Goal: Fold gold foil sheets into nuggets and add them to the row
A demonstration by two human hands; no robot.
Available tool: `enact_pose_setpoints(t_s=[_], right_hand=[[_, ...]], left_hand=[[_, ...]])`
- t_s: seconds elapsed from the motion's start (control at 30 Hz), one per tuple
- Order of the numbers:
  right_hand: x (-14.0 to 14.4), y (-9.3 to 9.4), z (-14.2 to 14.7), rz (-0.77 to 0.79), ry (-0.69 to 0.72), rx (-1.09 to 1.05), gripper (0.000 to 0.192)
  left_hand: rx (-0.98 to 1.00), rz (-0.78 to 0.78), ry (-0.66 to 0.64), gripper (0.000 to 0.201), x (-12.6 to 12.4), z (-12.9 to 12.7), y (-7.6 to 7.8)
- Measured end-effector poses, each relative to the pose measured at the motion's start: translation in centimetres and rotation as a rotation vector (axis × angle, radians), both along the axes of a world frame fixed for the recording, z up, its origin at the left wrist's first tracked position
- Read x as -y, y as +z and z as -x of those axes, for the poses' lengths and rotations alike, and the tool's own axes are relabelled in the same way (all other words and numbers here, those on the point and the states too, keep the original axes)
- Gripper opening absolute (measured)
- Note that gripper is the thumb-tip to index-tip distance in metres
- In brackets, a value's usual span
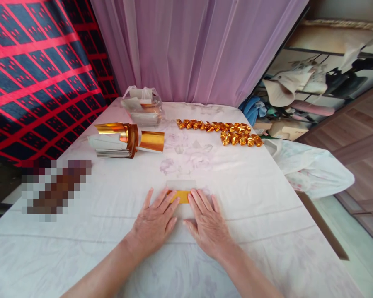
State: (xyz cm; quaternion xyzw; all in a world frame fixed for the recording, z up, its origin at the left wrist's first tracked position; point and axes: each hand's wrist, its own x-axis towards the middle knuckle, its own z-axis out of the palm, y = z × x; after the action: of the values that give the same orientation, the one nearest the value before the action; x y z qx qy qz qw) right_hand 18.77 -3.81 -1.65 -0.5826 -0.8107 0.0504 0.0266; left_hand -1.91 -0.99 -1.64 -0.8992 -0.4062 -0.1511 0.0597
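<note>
Gold paper sheet (182, 196) lies flat on the white tablecloth (251, 194), near the front middle of the table, with a pale, whitish part of the sheet showing just behind the gold strip. Both hands are pressed on it, palms down, fingers extended and spread flat: left hand (153, 223) covers the sheet's left end, right hand (208, 225) covers its right end. Hands sit side by side, thumbs nearly meeting below the sheet, only the gold middle strip visible between the fingertips. Neither hand is curled around anything; contact is flat pressure only. Further back, left of centre: stack of gold-and-white sheets (112, 145), with curled gold foil (152, 140) just beside it on the right, touching or nearly so. Behind that, near the far edge, a clear plastic bag (143, 105) with more paper inside. Back right of centre: a row of small folded gold pieces (219, 130), laid in a line and clumped into a double row at its right end. Pink curtain (199, 45) hangs behind the table. Red and dark patterned cloth (34, 74) on the left. Cluttered shelves (304, 87) on the right, with a white cloth bundle (313, 169) below them beside the table edge.
</note>
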Motion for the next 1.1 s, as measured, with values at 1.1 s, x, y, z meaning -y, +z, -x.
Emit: enact_pose_setpoints(t_s=[1.1], right_hand=[[0.3, 0.3, -0.6, -0.061, 0.030, -0.050, 0.064]], left_hand=[[-0.073, 0.073, 0.001, 0.047, -0.7, 1.4, 0.5]])
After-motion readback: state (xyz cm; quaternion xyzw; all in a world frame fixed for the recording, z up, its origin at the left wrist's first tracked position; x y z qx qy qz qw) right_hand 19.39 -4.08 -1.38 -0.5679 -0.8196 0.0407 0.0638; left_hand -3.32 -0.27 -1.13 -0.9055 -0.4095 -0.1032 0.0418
